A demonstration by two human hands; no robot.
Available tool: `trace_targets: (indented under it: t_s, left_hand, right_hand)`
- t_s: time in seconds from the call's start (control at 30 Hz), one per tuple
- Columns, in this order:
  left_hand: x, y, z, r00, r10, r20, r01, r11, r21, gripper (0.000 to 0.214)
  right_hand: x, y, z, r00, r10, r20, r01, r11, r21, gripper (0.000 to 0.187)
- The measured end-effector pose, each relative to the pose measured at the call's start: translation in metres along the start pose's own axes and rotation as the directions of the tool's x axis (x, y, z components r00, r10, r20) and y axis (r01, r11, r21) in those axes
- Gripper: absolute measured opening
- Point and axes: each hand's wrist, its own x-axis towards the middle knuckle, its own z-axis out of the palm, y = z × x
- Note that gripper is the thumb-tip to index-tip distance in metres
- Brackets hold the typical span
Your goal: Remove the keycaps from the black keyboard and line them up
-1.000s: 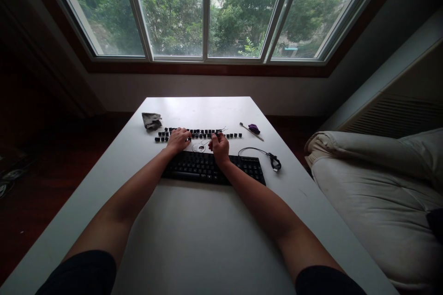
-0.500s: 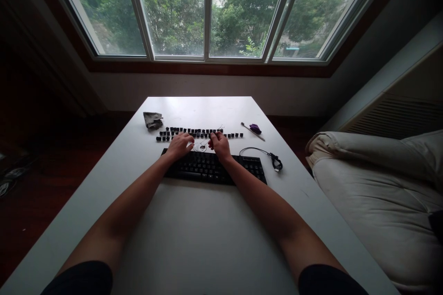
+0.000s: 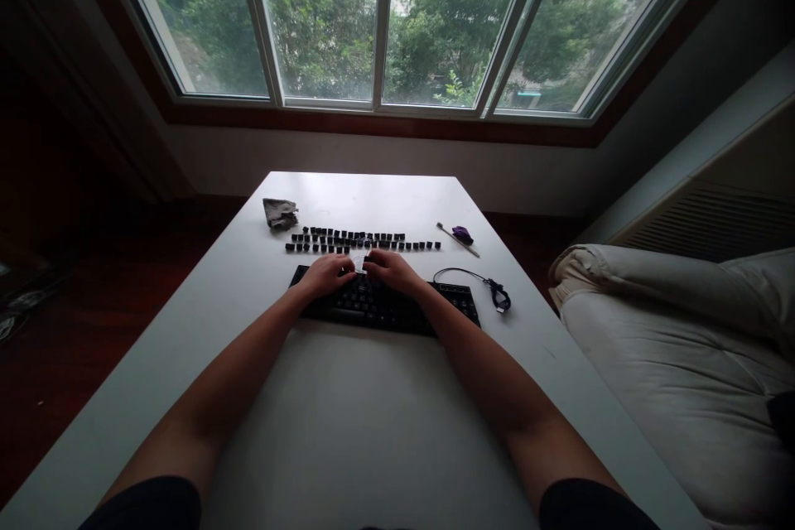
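Note:
A black keyboard lies on the white table. Both my hands rest over its upper left part, fingertips nearly touching. My left hand is curled, its fingers pinched toward a small pale object between the hands. My right hand is curled too, its fingertips meeting the same spot. What the pale object is stays unclear. Just beyond the hands lie two rows of several loose black keycaps.
A crumpled grey cloth lies at the far left of the table. A thin brush with a purple piece lies at the far right. The keyboard's coiled cable sits right of it. A pale cushioned seat stands to the right.
Both hands have pulled back from the keycap rows toward me and come together over the keyboard. The thin wire ring seen on the table between them no longer shows.

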Motion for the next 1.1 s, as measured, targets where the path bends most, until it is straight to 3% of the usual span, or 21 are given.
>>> trace_targets:
  t_s: [0.17, 0.3, 0.57, 0.73, 0.87, 1.1]
  left_hand:
    - [-0.002, -0.004, 0.0, 1.0, -0.009, 0.011, 0.009, 1.0, 0.01, 0.018]
    - [-0.002, -0.005, -0.001, 1.0, -0.005, 0.017, 0.004, 0.999, 0.039, 0.017]
    - [-0.004, -0.003, -0.007, 0.998, -0.038, -0.055, 0.041, 0.997, 0.066, 0.013]
    - [-0.007, 0.005, -0.015, 0.993, 0.108, 0.049, -0.103, 0.989, -0.103, 0.018]
    - [-0.008, 0.01, -0.019, 0.977, 0.145, 0.157, -0.12, 0.98, -0.16, 0.015]
    - [-0.007, 0.007, -0.013, 0.98, 0.145, 0.137, -0.124, 0.981, -0.15, 0.016]
  right_hand:
    - [-0.003, -0.005, 0.003, 0.997, -0.047, 0.057, 0.05, 0.997, -0.059, 0.018]
    - [-0.008, -0.017, 0.001, 0.974, -0.174, 0.146, 0.199, 0.964, -0.179, 0.014]
    - [-0.012, -0.014, 0.007, 0.959, -0.261, 0.116, 0.285, 0.866, -0.412, 0.013]
    - [-0.014, -0.003, 0.017, 0.966, -0.256, 0.018, 0.244, 0.895, -0.374, 0.019]
    - [-0.015, 0.001, 0.02, 0.974, -0.228, 0.001, 0.218, 0.932, -0.29, 0.017]
    - [-0.015, 0.002, 0.019, 0.976, -0.219, 0.006, 0.216, 0.956, -0.197, 0.017]
